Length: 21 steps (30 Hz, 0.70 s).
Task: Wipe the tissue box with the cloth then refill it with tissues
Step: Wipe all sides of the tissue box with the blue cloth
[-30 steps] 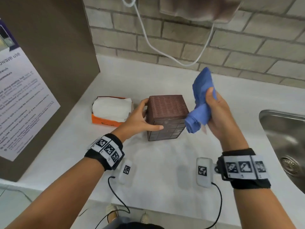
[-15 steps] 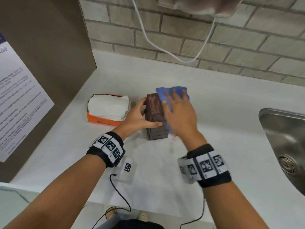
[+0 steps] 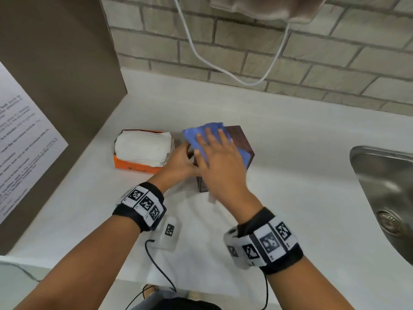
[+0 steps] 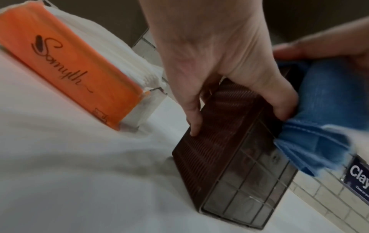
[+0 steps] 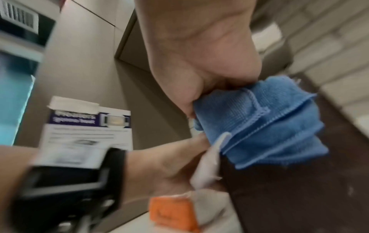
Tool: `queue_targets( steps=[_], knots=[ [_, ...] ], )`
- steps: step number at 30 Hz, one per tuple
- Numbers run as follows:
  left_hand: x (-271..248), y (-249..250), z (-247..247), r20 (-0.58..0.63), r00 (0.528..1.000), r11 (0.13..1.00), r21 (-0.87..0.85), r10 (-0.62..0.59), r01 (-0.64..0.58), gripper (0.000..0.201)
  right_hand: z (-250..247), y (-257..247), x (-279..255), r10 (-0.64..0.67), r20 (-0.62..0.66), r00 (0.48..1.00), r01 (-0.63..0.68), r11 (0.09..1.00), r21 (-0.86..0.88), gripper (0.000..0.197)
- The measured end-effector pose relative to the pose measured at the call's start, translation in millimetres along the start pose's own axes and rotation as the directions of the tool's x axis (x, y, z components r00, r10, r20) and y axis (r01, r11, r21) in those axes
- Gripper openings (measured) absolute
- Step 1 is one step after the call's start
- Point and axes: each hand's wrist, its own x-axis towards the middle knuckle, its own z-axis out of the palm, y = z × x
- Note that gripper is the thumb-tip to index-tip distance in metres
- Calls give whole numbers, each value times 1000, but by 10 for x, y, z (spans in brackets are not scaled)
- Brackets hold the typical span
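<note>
A dark brown ribbed tissue box (image 3: 240,142) (image 4: 223,141) stands on the white counter (image 3: 290,186). My left hand (image 3: 178,162) (image 4: 209,71) grips its left side, with thumb and fingers curled round the edges. My right hand (image 3: 216,157) lies flat with straight fingers on the blue cloth (image 3: 199,135) (image 4: 319,126) (image 5: 265,119), pressing it onto the box's top. An orange pack of white tissues (image 3: 143,151) (image 4: 75,67) (image 5: 173,211) lies just left of the box.
A steel sink (image 3: 386,193) is set into the counter at the right. A brown panel with a printed notice (image 3: 20,148) closes off the left. A white cable (image 3: 234,74) hangs against the brick wall behind. A tagged white device (image 3: 167,233) lies near the front edge.
My right hand brought the cloth down from beside the box onto its top, then slid it leftward across the top. The left hand kept its hold on the box.
</note>
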Motion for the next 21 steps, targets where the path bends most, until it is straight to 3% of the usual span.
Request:
queue_targets(
  steps=[2,6,8,10,13,15,17,19,21],
  knots=[
    [-5,6,-4,-3,1000,1000,20,-5,5,73,12,40,-32,-34,-26,999,35,996,76,47],
    [-11,18,13,27,1000,1000,-18,8,-8,86,-118,582,50,176,-63,982,-155,955,252,46],
    [9,3,19,40,999,1000,-20,14,-14,86,-128,500,54,215,-24,976,-211,971,115,48],
    [13,1,16,23,1000,1000,-5,6,-6,79,-64,187,24,116,-24,993,-116,993,3,50],
    [-16,-1,14,1,1000,999,45,16,-16,74,11,-24,-62,-28,-6,1000,28,995,98,48],
    [-12,-38,16,4,1000,1000,11,17,-17,79,-2,224,-38,23,-102,995,-2,980,200,45],
    [-18,-27,31,13,999,999,-4,41,-41,84,-67,510,-2,157,-141,977,-110,949,296,44],
    [-1,-15,48,30,998,998,1,58,-58,85,-103,527,20,210,-95,973,-187,960,211,46],
    [6,-19,40,22,999,999,1,40,-40,78,-60,254,-7,105,-79,991,-104,995,14,48]
  ],
)
